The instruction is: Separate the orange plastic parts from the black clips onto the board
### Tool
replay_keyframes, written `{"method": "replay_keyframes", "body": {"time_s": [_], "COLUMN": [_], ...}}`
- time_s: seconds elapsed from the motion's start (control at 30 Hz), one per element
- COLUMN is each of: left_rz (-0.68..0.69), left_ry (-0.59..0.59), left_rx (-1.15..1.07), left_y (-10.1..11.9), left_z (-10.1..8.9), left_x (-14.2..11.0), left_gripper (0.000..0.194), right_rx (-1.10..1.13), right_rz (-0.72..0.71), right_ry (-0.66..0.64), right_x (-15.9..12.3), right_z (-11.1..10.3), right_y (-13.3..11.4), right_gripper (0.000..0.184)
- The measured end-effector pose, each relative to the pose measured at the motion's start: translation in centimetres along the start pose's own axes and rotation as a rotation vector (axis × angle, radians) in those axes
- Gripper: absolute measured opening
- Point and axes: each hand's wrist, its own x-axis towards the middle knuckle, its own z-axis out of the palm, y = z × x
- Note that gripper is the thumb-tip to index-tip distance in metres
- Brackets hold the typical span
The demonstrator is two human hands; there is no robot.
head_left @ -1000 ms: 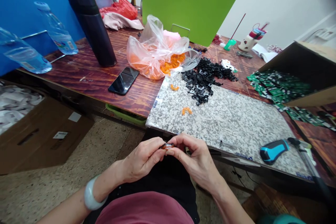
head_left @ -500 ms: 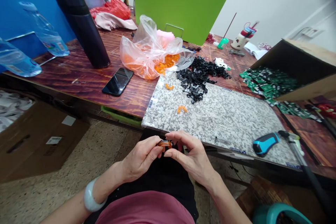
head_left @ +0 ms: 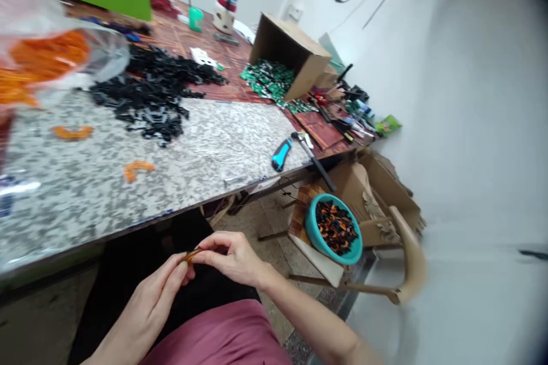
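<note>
A long reddish-brown wooden table (head_left: 319, 131) runs across the view, with a speckled grey granite slab (head_left: 205, 151) on it. Low at right, a teal bowl of dark and orange pieces (head_left: 310, 234) sits on a wooden seat (head_left: 303, 199). Black plastic parts (head_left: 145, 97) lie heaped on the slab. Left hand (head_left: 149, 302) and right hand (head_left: 231, 259) are both closed in a fingertip pinch on a thin orange strip (head_left: 193, 255), held just below the slab's near edge. Risk: a loosened pinch could drop the strip to the speckled floor (head_left: 274, 222); hands raised carelessly could hit that edge. Open room below the edge, around the hands.
</note>
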Motion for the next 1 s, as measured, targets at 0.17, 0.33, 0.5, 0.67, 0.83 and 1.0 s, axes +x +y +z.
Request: {"method": "replay_keyframes", "body": {"time_s": [0.17, 0.33, 0.5, 0.67, 0.83, 1.0], "left_rz": [-0.068, -0.084, -0.106, -0.157, -0.176, -0.169], "left_ry": [-0.135, -0.187, -0.167, -0.149, -0.078, -0.050], "left_rx": [0.081, 0.079, 0.057, 0.000, -0.028, -0.048], "left_y": [0.0, -1.2, -3.0, -1.2, 2.3, 3.2], "left_z": [0.9, 0.2, -0.1, -1.2, -2.4, -2.7], "left_x": [1.9, 2.2, 1.8, 1.0, 0.8, 0.2], "left_gripper": [0.052, 0.052, 0.049, 0.043, 0.036, 0.037], "right_rx": [-0.154, -0.319, -0.487, -0.586, -0.537, -0.584], "right_rz": [0.216, 0.453, 0.539, 0.352, -0.048, -0.452], "right_ry": [0.441, 0.851, 1.046, 0.961, 0.704, 0.365], "right_x": [-3.7, -7.9, -10.7, -7.7, -0.3, 8.8], "right_z": [-10.0, -21.5, -25.3, -22.2, -15.3, -9.6], "right_y": [6.9, 11.4, 12.1, 9.8, 2.6, -5.0], "right_gripper": [0.023, 0.029, 0.030, 0.031, 0.030, 0.020]}}
